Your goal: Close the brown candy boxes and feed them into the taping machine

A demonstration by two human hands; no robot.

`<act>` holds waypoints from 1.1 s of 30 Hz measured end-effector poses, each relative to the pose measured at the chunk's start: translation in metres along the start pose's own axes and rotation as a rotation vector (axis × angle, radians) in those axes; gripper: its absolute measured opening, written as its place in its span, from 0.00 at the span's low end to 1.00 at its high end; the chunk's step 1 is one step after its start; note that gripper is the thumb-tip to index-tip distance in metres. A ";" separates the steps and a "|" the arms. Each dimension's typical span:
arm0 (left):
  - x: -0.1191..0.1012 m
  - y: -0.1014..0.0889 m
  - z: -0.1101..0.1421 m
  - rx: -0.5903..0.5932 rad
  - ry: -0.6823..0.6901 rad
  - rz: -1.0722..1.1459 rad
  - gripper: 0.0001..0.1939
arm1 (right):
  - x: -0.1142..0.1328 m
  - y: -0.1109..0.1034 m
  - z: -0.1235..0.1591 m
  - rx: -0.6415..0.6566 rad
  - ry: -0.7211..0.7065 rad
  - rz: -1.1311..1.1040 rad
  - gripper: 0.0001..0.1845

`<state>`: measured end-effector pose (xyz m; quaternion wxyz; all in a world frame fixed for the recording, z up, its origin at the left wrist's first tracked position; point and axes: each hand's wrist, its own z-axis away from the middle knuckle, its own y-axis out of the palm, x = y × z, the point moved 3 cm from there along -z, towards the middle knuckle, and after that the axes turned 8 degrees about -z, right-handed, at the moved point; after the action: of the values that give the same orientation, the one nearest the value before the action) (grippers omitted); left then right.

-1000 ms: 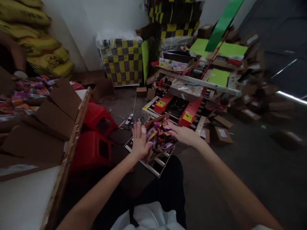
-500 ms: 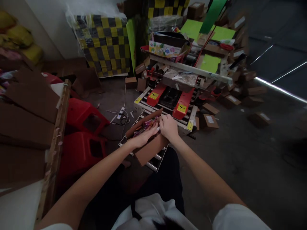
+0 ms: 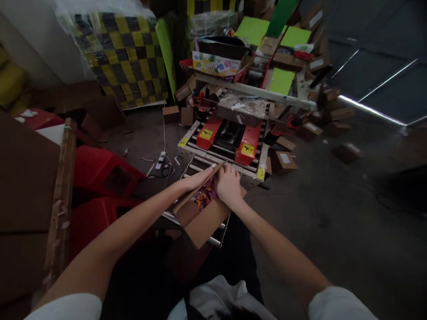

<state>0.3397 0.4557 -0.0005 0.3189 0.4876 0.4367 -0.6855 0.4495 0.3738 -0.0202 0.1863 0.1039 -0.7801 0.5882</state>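
A small brown cardboard box (image 3: 203,222) full of colourful wrapped packets (image 3: 203,199) rests on a metal roller frame (image 3: 218,242) in front of me. My left hand (image 3: 196,179) lies flat along the box's far left flap, fingers stretched out and pressing it inward. My right hand (image 3: 228,184) is curled over the far right flap, fingers bent down on its edge. The near flap hangs open toward me.
Just beyond the box stands a taping machine with red guides (image 3: 227,138). Red plastic stools (image 3: 103,171) and a wooden-edged table with flat cardboard (image 3: 30,178) are at the left. Small boxes (image 3: 283,160) litter the floor; checkered stacks (image 3: 123,58) stand at the back.
Both hands have moved from lying on the packets to the box's flaps, which are folding inward over the contents. My head has turned left and down.
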 end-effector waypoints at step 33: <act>0.001 0.062 0.089 0.191 0.050 -1.215 0.41 | 0.002 0.004 0.150 0.031 -0.123 -0.326 0.76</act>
<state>0.3579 0.3490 -0.0068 -0.1842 0.1941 0.5804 -0.7691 0.4207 0.2317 -0.0591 0.2294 0.2676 -0.7536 0.5548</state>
